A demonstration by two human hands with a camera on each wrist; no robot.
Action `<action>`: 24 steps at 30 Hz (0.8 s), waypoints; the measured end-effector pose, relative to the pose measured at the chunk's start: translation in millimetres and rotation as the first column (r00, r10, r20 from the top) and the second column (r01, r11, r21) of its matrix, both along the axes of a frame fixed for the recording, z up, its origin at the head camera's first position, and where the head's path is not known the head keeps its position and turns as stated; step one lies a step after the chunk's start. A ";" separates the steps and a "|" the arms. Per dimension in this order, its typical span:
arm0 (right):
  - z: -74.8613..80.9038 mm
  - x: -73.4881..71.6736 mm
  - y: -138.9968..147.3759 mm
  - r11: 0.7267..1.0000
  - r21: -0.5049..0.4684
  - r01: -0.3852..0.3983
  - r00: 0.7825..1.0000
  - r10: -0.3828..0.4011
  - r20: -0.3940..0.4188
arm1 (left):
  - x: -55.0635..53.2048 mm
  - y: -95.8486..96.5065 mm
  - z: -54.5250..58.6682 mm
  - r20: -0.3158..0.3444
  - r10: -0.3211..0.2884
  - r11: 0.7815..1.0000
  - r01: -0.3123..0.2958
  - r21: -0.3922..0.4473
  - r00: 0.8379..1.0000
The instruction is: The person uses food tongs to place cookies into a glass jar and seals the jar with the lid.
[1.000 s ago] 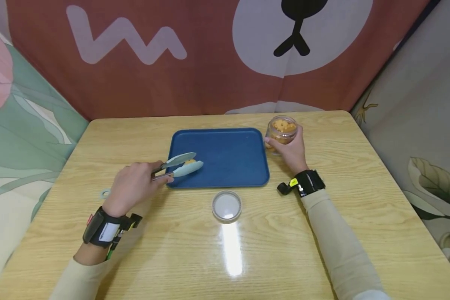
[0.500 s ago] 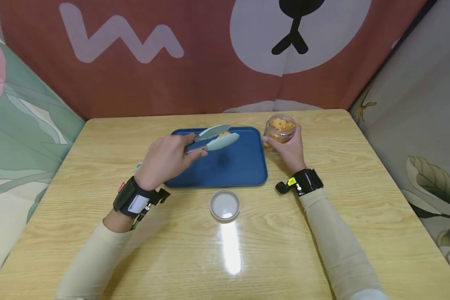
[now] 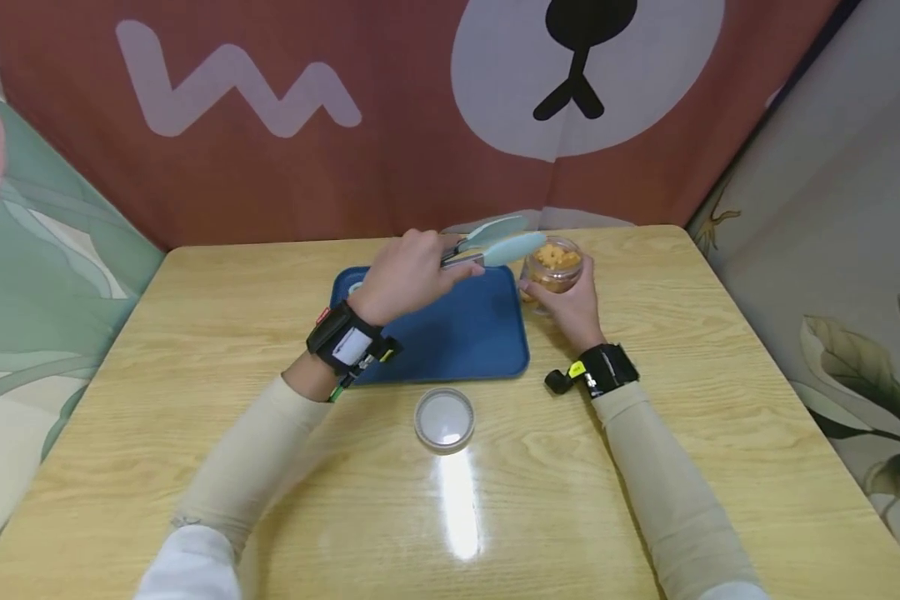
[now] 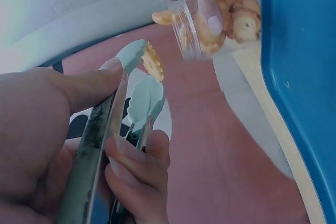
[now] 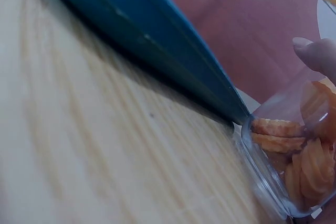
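Note:
My left hand (image 3: 411, 277) grips a pair of tongs (image 3: 512, 249) with pale mint tips, raised above the far part of the blue tray (image 3: 457, 350). In the left wrist view a ridged golden cookie (image 4: 153, 62) is caught between the tong tips. The tips point toward the mouth of a clear jar (image 3: 537, 282), close to its rim. Several cookies (image 4: 245, 24) of the same kind fill the jar. My right hand (image 3: 579, 310) holds the jar around its side, on the table at the tray's right end.
A round lid (image 3: 444, 419) lies on the wooden table (image 3: 345, 508) in front of the tray. A reddish-brown cloth (image 3: 270, 187) with a printed animal face hangs behind the table. Patterned cloths (image 3: 52, 275) flank the sides.
My left hand has carried the tongs and cookie up from the tray's left side, rightward and away from me, to beside the jar's mouth. The right hand still holds the jar in place.

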State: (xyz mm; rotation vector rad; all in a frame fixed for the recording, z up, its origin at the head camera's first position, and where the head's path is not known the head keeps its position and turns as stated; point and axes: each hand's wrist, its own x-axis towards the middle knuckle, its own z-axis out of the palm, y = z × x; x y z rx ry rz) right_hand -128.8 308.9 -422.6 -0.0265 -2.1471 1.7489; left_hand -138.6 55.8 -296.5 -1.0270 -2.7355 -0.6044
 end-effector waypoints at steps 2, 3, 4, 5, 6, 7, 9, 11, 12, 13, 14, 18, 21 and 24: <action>-0.6 0.3 -0.5 1.000 -0.002 -0.008 1.000 0.008 0.000 | -3.9 9.7 -0.8 0.027 -0.002 1.000 0.002 -0.002 1.000; -0.9 0.4 -0.6 1.000 -0.003 -0.010 1.000 0.010 0.001 | -5.8 14.3 -1.3 0.041 0.001 1.000 -0.001 -0.002 0.999; -1.0 0.6 -0.7 1.000 -0.002 -0.011 1.000 0.011 0.002 | -7.7 18.8 -1.8 0.050 0.005 1.000 -0.005 0.001 0.999; -1.0 0.7 -0.7 1.000 -0.003 -0.010 1.000 0.010 0.000 | -9.6 23.2 -2.5 0.062 0.010 1.000 -0.010 0.005 0.998; -1.0 0.8 -0.7 1.000 -0.004 -0.008 1.000 0.008 -0.005 | -11.6 27.5 -3.2 0.068 0.009 1.000 -0.010 0.007 0.998; -0.9 0.8 -0.7 1.000 -0.004 -0.007 1.000 0.007 -0.009 | -13.5 31.5 -4.1 0.075 0.013 1.000 -0.013 0.011 0.997; -0.9 1.0 -1.2 1.000 -0.004 -0.004 1.000 0.004 -0.017 | -17.3 38.3 -6.0 0.089 0.024 1.000 -0.025 0.009 0.996; -1.3 1.3 -2.1 1.000 -0.005 -0.005 1.000 0.004 -0.019 | -20.3 43.8 -8.4 0.105 0.027 1.000 -0.028 0.005 0.994; -1.9 1.5 -2.5 1.000 -0.006 -0.006 1.000 0.006 -0.016 | -21.5 45.9 -9.6 0.111 0.028 1.000 -0.028 -0.001 0.993; -2.3 1.9 -3.0 1.000 -0.007 -0.009 1.000 0.009 -0.012 | -22.2 47.5 -10.8 0.121 0.033 0.999 -0.032 -0.006 0.992; -2.9 2.2 -3.5 1.000 -0.007 -0.010 1.000 0.010 -0.006 | -22.9 48.9 -11.9 0.127 0.036 0.999 -0.034 -0.013 0.991; -3.9 2.7 -3.3 1.000 -0.004 -0.016 1.000 0.016 -0.003 | -23.4 52.0 -13.1 0.142 0.034 0.999 -0.032 -0.015 0.989; -2.3 2.2 -1.3 1.000 -0.001 -0.019 1.000 0.019 -0.022 | -23.2 53.1 -10.7 0.141 0.027 1.000 -0.029 0.009 0.990; -0.1 1.7 1.0 1.000 0.011 -0.020 0.999 0.020 -0.033 | -23.3 53.3 -7.5 0.147 0.031 0.999 -0.036 0.027 0.989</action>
